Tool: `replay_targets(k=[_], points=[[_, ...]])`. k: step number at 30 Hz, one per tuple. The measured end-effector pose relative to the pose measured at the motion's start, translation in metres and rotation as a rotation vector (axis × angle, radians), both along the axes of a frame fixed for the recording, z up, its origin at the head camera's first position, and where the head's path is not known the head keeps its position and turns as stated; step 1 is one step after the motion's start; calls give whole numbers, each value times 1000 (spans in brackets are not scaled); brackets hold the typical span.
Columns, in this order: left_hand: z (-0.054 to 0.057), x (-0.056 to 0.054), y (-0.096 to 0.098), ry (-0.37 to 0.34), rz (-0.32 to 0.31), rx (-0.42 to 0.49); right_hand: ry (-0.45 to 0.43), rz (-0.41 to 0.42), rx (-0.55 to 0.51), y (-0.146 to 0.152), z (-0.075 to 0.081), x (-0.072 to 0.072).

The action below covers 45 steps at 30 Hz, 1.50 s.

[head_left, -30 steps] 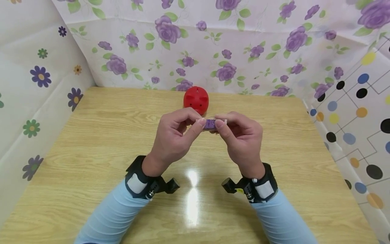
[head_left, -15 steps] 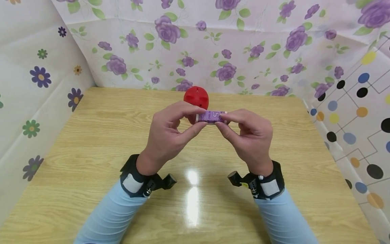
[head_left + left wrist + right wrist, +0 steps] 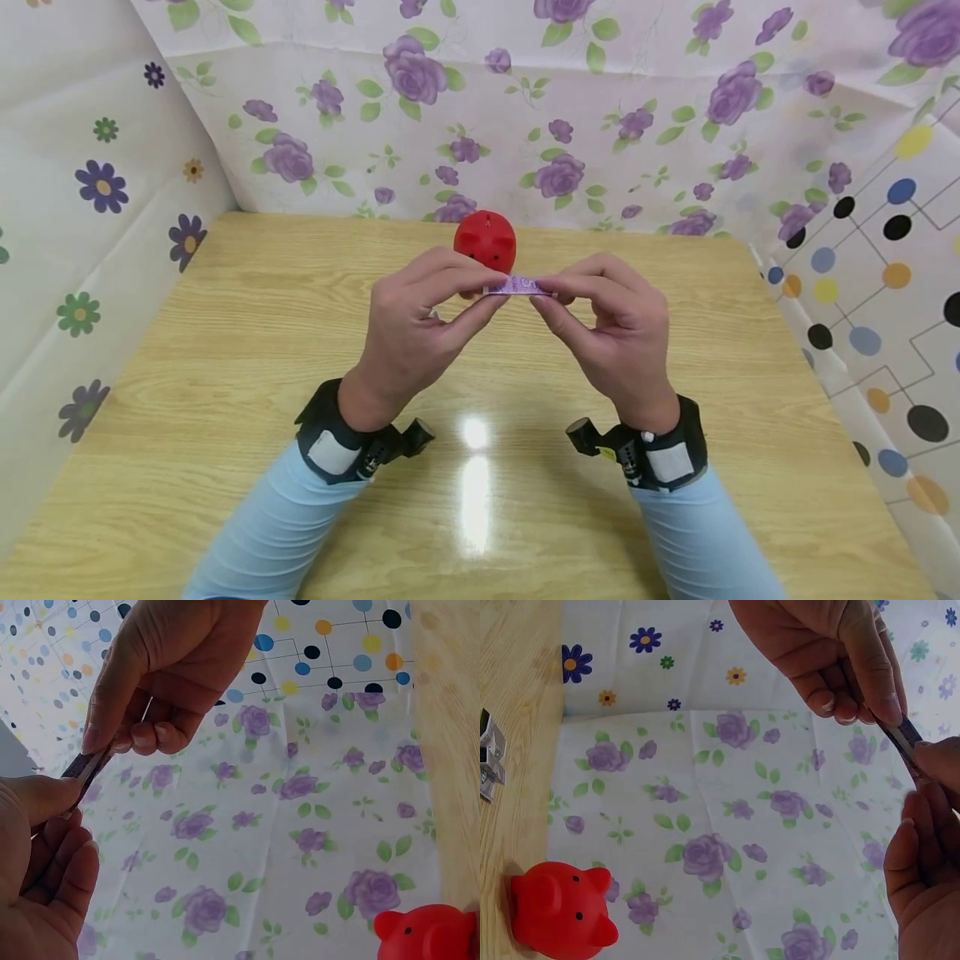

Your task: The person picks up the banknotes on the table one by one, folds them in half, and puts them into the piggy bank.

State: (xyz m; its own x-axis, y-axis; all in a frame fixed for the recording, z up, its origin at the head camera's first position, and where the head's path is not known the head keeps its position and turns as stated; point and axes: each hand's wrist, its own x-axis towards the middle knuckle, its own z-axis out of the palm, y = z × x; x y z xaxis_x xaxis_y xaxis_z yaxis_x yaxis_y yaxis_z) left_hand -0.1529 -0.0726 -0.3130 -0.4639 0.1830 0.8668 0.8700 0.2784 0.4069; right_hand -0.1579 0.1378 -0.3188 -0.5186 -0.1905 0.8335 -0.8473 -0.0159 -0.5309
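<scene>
Both hands hold a small folded purple banknote (image 3: pixel 521 286) stretched level above the table, one hand at each end. My left hand (image 3: pixel 420 321) pinches its left end between thumb and fingers. At the other end, my right hand (image 3: pixel 611 333) pinches it the same way. Only a narrow strip of printed purple shows from the head view; in the left wrist view the note (image 3: pixel 85 766) looks like a thin layered strip. Just behind the hands stands a red piggy bank (image 3: pixel 485 240), its lower part hidden by the left hand and note.
The wooden table (image 3: pixel 300 350) reaches back to a flowered cloth (image 3: pixel 420 125). Dotted cloth (image 3: pixel 892 333) hangs on the right. In the right wrist view, a small black-and-silver thing (image 3: pixel 490 759) lies on the table, cut off by the frame edge.
The note was turned up to show a printed 5 half a second ago and is now tilted to a thin strip. Compared with one second ago, my hands stand slightly wider apart.
</scene>
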Motion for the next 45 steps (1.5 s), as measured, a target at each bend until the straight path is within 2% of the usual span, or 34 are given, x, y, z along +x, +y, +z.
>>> replay_targets(k=[5,13,19,28,32,40,45], points=[[0,-1,0,-24,-26,27,-4,29,1,-1,0,-1],[-2,1,2,-220,-190,103,-114,72,18,1,-3,-1],[-4,4,5,-304,-297,117,-166,157,-5,-2,-5,2],[-7,5,8,-394,-368,145,-222,201,-52,-5,-7,4],[-7,5,8,-399,-387,159,-232,204,-62,-6,-7,4],[-7,6,6,-337,-384,154,-244,231,-74,-8,-9,4],[-6,5,6,-336,-383,165,-275,236,-103,-6,-10,4]])
